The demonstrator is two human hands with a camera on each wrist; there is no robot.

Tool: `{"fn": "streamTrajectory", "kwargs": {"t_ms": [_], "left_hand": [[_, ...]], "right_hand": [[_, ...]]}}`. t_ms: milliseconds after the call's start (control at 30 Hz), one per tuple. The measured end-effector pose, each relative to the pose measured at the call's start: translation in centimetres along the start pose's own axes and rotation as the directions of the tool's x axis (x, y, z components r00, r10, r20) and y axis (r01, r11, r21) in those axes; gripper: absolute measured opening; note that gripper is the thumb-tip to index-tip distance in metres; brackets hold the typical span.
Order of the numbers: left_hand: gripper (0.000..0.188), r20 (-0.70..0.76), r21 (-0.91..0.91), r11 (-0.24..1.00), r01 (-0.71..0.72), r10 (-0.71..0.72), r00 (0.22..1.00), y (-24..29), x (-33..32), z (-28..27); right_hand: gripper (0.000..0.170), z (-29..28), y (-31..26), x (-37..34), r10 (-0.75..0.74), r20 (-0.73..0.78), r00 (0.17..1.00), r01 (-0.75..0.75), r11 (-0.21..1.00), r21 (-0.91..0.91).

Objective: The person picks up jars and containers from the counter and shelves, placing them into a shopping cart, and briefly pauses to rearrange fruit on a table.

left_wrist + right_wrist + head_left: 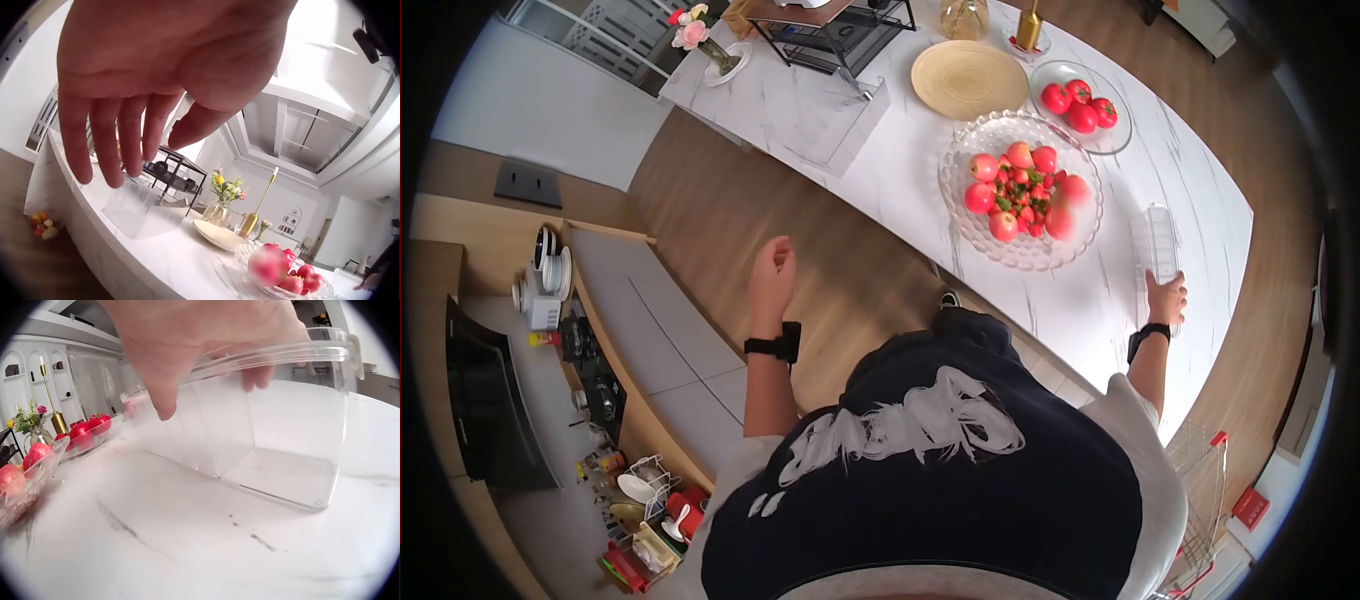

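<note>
One white, grey-veined table (900,200), upper centre to right of the head view. One dark shirt (970,515), lower centre; white brushed lettering, illegible. One scalloped clear bowl (956,215), right of upper centre. One round tan plate (967,80), top centre. Two clear boxes: the clear container (1162,238), standing on the table at right, and a second box (862,125), upper centre. One glass plate (1116,140), upper right. Two hands: right hand (1166,298) grasps the container's rim, thumb outside; left hand (773,275), left of centre, is released, fingers loose. Apples (1003,227): at least five in the bowl, around uncounted strawberries (1020,190). Tomatoes (1082,117): four, on the glass plate.
</note>
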State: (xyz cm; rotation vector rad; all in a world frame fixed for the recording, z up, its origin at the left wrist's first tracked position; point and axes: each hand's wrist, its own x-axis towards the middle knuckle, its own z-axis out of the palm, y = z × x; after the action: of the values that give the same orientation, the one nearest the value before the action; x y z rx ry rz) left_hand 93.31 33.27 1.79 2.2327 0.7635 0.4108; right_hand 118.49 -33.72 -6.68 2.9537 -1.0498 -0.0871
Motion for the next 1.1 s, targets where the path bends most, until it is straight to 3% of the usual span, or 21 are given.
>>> {"fn": "streamTrajectory", "kwargs": {"t_ms": [100, 200, 267, 400, 467, 533, 567, 633, 667, 700, 733, 800, 833, 967, 1100], "left_hand": [[0.037, 0.018, 0.038, 0.999, 0.021, -0.022, 1.0, 0.8, 3.8, 0.6], [0.043, 0.041, 0.114, 0.994, 0.002, -0.007, 0.999, 0.5, 7.7, 1.5], [0.048, 0.075, 0.168, 0.985, -0.026, 0.013, 0.997, 0.7, 10.5, 2.0], [0.053, 0.086, 0.19, 0.981, -0.052, 0.036, 0.996, -2.6, 17.6, 3.4], [0.06, 0.139, 0.313, 0.947, -0.072, 0.029, 0.99, -5.4, 22.0, 5.3], [0.063, 0.195, 0.279, 0.953, -0.119, 0.065, 0.979, -6.8, 25.9, 7.1], [0.066, 0.25, 0.254, 0.955, -0.154, 0.089, 0.964, -7.6, 27.5, 8.1], [0.067, 0.285, 0.163, 0.968, -0.193, 0.141, 0.948, -8.9, 30.0, 9.7], [0.068, 0.313, 0.083, 0.973, -0.213, 0.178, 0.933, -9.5, 30.7, 10.6], [0.053, 0.287, -0.018, 0.97, -0.242, 0.236, 0.928, -9.9, 31.5, 11.4], [0.053, 0.28, -0.038, 0.97, -0.24, 0.241, 0.929, -10.1, 32.2, 11.7], [0.035, 0.386, -0.105, 0.985, -0.14, 0.17, 0.907, -10.3, 33.0, 11.6], [0.025, 0.275, -0.197, 0.952, -0.233, 0.282, 0.919, -10.4, 32.8, 11.4], [0.026, 0.331, -0.201, 0.963, -0.18, 0.24, 0.913, -12.0, 34.2, 8.6], [0.026, 0.289, -0.085, 0.974, -0.209, 0.225, 0.931, -15.0, 37.0, 4.6]], "right_hand": [[0.102, 0.2, 0.5, 2.3, -0.075, 0.142, 0.987, 0.067, 0.996, 0.06], [0.093, -0.8, 1.4, 3.1, -0.153, 0.208, 0.966, 0.128, 0.983, 0.132], [0.087, -1.7, 0.8, 2.0, -0.152, 0.174, 0.973, 0.131, 0.983, 0.128], [0.084, -6.2, -2.4, -1.9, -0.04, 0.027, 0.999, 0.042, 0.996, -0.081], [0.083, -9.1, -4.0, -4.6, -0.039, -0.004, 0.999, 0.038, 0.999, -0.039], [0.083, -10.0, -4.2, -5.8, -0.083, -0.074, 0.994, 0.093, 0.985, 0.142], [0.083, -10.2, -4.3, -6.6, -0.074, -0.089, 0.993, 0.086, 0.986, 0.144], [0.084, -11.2, -5.2, -8.2, -0.138, -0.283, 0.949, 0.226, 0.925, 0.305], [0.084, -12.6, -6.6, -9.7, -0.136, -0.305, 0.942, 0.23, 0.927, 0.297], [0.083, -14.4, -8.8, -12.2, -0.168, -0.342, 0.925, 0.287, 0.897, 0.336], [0.082, -16.1, -11.1, -14.6, -0.202, -0.376, 0.904, 0.346, 0.863, 0.369], [0.082, -18.5, -15.4, -18.2, -0.205, -0.321, 0.925, 0.334, 0.842, 0.423], [0.081, -19.2, -17.3, -19.6, -0.242, -0.309, 0.92, 0.364, 0.818, 0.445], [0.077, -20.5, -25.2, -24.8, -0.348, -0.294, 0.89, 0.454, 0.729, 0.512], [0.078, -21.3, -32.9, -29.6, -0.486, -0.247, 0.838, 0.538, 0.665, 0.517]]}}
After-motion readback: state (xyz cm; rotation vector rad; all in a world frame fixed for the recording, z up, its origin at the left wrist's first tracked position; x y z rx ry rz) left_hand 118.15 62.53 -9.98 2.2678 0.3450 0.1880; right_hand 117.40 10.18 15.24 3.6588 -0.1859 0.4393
